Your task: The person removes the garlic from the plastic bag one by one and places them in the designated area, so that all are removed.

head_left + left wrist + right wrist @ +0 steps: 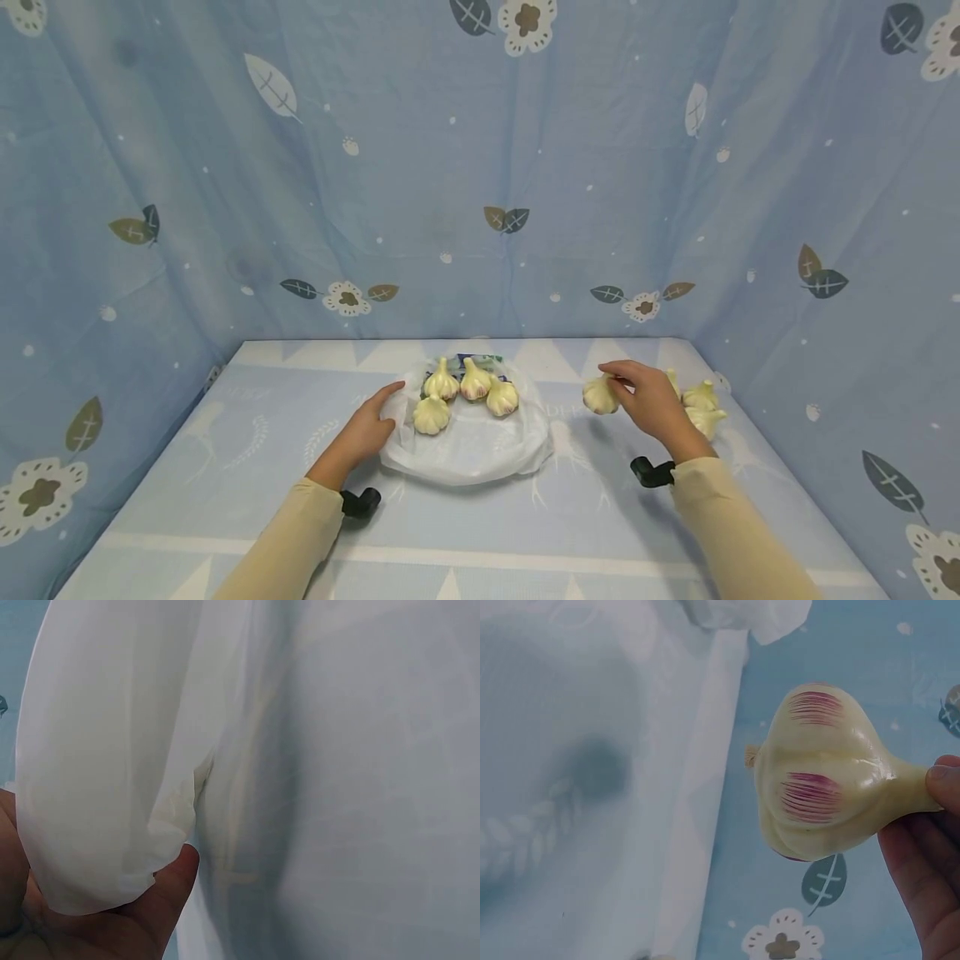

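Observation:
A white plastic bag point(465, 462) lies spread open on the table, with several garlic bulbs point(431, 414) inside towards its back. My left hand point(367, 429) grips the bag's left edge; in the left wrist view the thin plastic point(105, 787) runs between thumb and fingers. Right of the bag and above the table, my right hand point(648, 400) pinches a single garlic bulb point(600, 395) by its stem. Up close in the right wrist view, this pale bulb point(821, 776) shows purple streaks, its stem held between thumb and fingers.
Beyond my right hand, more garlic bulbs point(703, 408) sit together near the table's right edge, partly hidden by the hand. A patterned cloth covers the table point(247, 492). Blue floral curtains point(420, 167) enclose it at the back and sides.

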Action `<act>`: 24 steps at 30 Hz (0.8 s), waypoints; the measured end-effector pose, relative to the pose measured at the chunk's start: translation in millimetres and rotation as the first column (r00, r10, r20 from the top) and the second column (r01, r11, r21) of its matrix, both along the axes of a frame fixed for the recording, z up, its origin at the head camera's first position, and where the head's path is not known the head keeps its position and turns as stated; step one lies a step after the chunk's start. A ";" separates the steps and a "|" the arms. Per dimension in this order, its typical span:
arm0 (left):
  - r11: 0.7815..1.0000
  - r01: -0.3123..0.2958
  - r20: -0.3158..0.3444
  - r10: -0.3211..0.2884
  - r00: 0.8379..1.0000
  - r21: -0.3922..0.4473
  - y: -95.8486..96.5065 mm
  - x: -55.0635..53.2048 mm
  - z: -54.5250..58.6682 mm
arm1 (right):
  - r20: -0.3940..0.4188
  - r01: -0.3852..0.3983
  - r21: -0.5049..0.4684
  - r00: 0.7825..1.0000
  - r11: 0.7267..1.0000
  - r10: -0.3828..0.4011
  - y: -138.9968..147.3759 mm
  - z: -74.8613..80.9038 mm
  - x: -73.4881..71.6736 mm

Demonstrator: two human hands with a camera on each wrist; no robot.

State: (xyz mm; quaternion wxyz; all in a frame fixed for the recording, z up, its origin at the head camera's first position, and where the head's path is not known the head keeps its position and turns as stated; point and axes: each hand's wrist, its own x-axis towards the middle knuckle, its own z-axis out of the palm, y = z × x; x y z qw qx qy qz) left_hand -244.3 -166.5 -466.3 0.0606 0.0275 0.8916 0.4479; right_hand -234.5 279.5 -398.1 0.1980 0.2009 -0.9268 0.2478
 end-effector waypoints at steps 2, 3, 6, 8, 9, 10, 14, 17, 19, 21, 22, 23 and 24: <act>1.000 -0.002 -0.002 0.002 1.000 0.001 -0.3 -0.1 -0.1 | 0.015 0.018 0.005 1.000 1.000 -0.018 4.7 -2.4 -0.6; 1.000 -0.001 -0.004 0.001 1.000 -0.001 -0.4 -0.1 -0.1 | 0.023 0.024 0.006 0.999 1.000 -0.024 6.9 -3.5 -0.8; 1.000 -0.001 0.005 0.001 1.000 -0.007 -0.5 -0.4 -0.1 | 0.032 0.034 0.007 0.999 0.999 -0.034 13.3 -6.0 -1.0; 1.000 -0.002 0.007 0.002 1.000 -0.011 -0.2 -0.2 0.1 | 0.039 0.040 0.003 0.998 0.999 -0.040 17.3 -6.8 -0.5; 1.000 -0.002 0.007 0.003 1.000 -0.015 -0.3 -0.2 0.0 | 0.042 0.044 0.000 0.998 0.999 -0.044 19.4 -7.1 -0.2; 1.000 -0.003 0.006 0.004 1.000 -0.015 -0.3 -0.3 0.0 | 0.045 0.048 -0.002 0.998 0.999 -0.048 21.5 -7.5 0.0; 1.000 -0.007 0.007 0.007 1.000 -0.014 -0.4 -0.2 -0.4 | 0.059 0.070 -0.005 0.996 0.998 -0.070 29.0 -9.7 1.2; 1.000 -0.005 0.004 0.005 1.000 -0.010 -0.2 0.3 -0.4 | 0.061 0.083 -0.002 0.995 0.997 -0.083 33.7 -11.7 2.2; 1.000 -0.009 0.007 0.009 1.000 -0.005 0.2 0.6 -0.2 | 0.062 0.094 0.003 0.994 0.996 -0.094 36.4 -13.0 2.7; 1.000 -0.006 0.006 0.006 1.000 -0.002 0.7 0.8 -0.1 | 0.071 0.105 0.006 0.992 0.994 -0.105 39.6 -14.1 3.1; 1.000 -0.006 0.007 0.006 1.000 -0.002 0.8 0.8 -0.1 | 0.078 0.112 0.005 0.991 0.994 -0.112 41.0 -14.4 3.4; 1.000 -0.005 0.007 0.006 1.000 -0.002 1.0 0.8 0.0 | 0.085 0.120 0.007 0.989 0.993 -0.120 42.9 -14.9 3.6; 1.000 -0.007 0.009 0.007 1.000 0.000 0.9 0.8 -0.1 | 0.095 0.127 0.007 0.987 0.992 -0.127 44.4 -15.0 3.9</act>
